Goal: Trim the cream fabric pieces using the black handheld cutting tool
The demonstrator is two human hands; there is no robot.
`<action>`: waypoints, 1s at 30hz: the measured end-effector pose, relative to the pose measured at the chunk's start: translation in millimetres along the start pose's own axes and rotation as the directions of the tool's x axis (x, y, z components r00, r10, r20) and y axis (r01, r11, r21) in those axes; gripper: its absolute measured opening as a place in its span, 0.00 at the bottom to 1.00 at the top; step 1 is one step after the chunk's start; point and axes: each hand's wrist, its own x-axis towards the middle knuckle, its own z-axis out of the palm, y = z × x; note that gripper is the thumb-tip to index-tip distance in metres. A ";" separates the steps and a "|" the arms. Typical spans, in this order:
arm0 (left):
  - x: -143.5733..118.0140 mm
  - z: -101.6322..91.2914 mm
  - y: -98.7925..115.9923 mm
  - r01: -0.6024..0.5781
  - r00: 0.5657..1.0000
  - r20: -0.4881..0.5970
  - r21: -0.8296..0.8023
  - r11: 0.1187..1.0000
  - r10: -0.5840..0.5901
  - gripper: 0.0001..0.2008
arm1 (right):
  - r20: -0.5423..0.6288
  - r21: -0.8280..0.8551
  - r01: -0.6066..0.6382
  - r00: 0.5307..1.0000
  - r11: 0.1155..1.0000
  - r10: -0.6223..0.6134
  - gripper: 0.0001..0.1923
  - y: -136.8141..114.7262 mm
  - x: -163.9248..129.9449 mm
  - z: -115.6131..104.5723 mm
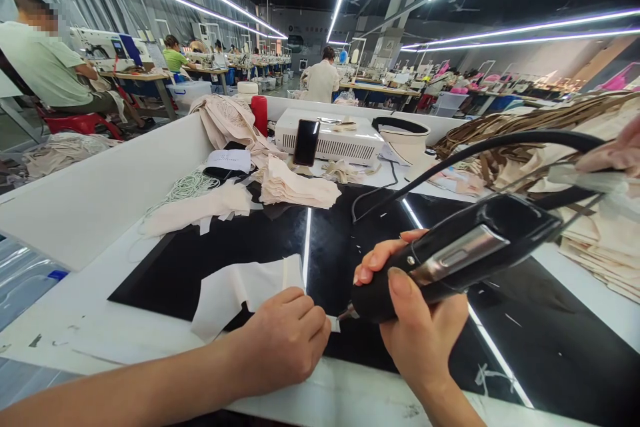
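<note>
1. Fabric piece, pale and thin, lies on the black mat, its edge pinched under the closed left hand.
2. Just right of those fingers, the right hand is clenched around the black cutting tool, tip touching the cloth.
3. Cloth looks limp and light; best pinned flat near the tip.

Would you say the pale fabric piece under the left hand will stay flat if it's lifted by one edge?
Probably not. The pale fabric piece looks thin and limp, so it would likely droop. The left hand pins its corner beside the black handheld tool, suggesting it shifts easily.
</note>
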 end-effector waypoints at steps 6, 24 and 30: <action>0.0 -3.3 -0.8 -0.018 0.999 0.039 -0.001 1.000 0.018 0.08 | -0.007 0.012 -0.004 1.000 1.000 0.004 0.17 -6.9 -1.8 -1.2; -6.3 -10.2 -11.3 0.012 0.995 0.103 -0.043 0.999 -0.007 0.06 | 0.022 0.002 0.007 1.000 1.000 -0.007 0.15 -8.7 -6.6 -3.2; -20.3 -14.7 -23.9 0.061 0.989 0.145 -0.129 0.990 -0.042 0.05 | 0.006 -0.007 0.000 1.000 1.000 0.000 0.16 -9.9 -6.2 -6.0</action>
